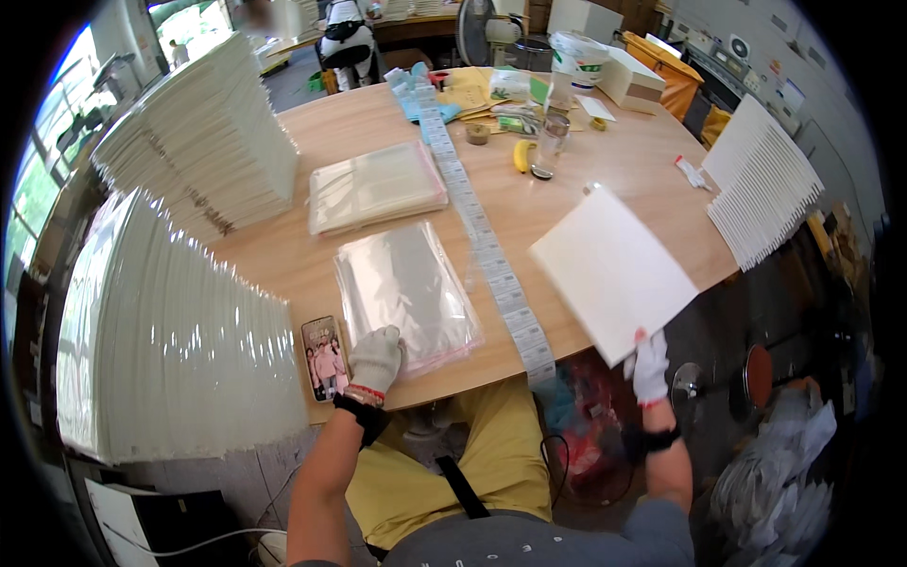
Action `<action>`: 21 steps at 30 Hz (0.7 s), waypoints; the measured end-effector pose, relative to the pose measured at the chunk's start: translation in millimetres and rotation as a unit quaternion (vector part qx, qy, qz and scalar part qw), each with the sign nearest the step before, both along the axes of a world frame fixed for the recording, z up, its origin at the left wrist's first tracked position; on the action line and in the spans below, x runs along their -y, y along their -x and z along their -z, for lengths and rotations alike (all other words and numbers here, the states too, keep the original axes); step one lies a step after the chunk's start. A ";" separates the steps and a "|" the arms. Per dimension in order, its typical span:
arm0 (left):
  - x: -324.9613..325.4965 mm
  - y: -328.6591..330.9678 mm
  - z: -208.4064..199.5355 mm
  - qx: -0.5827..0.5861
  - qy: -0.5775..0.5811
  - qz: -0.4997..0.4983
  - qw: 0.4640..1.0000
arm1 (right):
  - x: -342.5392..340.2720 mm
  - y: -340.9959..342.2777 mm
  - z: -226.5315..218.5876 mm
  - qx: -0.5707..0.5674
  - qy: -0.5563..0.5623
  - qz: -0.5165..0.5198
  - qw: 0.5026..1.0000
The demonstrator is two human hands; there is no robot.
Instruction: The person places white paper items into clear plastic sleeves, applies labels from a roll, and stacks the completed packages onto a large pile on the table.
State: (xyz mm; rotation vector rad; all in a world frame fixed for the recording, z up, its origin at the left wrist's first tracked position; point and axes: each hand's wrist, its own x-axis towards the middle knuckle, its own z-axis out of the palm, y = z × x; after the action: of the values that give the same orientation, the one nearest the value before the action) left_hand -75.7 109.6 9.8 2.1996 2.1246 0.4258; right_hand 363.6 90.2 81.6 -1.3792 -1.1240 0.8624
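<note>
My left hand (377, 359), in a white work glove, rests on the near corner of a stack of clear plastic bags (406, 288) at the table's front edge. My right hand (649, 367), also gloved, grips the lower corner of a flat white board (612, 269) held tilted over the table's right front edge. A long strip of labels (491, 255) runs from the far side of the table down between the bags and the board.
A phone (324, 357) lies left of my left hand. Tall stacks of white sheets (179, 350) (213, 142) stand at left, another (761, 180) at right. A second bag pile (376, 186), a banana (521, 155), a glass (550, 144) and clutter sit farther back on the wooden table (605, 161).
</note>
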 end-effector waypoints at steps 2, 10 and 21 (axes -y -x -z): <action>-1.1 0.5 -6.9 0.011 0.022 -0.015 1.000 | 37.8 20.4 2.0 0.066 -0.021 -0.094 0.993; 18.5 22.4 1.3 -0.001 -0.214 0.141 0.967 | 97.0 105.7 17.3 -0.312 0.307 -0.199 0.877; 25.1 20.7 -37.6 0.357 0.147 -0.131 0.913 | 122.4 167.0 28.9 -0.462 0.327 -0.065 0.821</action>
State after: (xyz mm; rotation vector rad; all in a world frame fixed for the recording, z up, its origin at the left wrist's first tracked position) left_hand -96.4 84.5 47.4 1.3086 1.8887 0.7295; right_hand 196.6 -32.2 52.7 -1.1328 -0.1336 1.8724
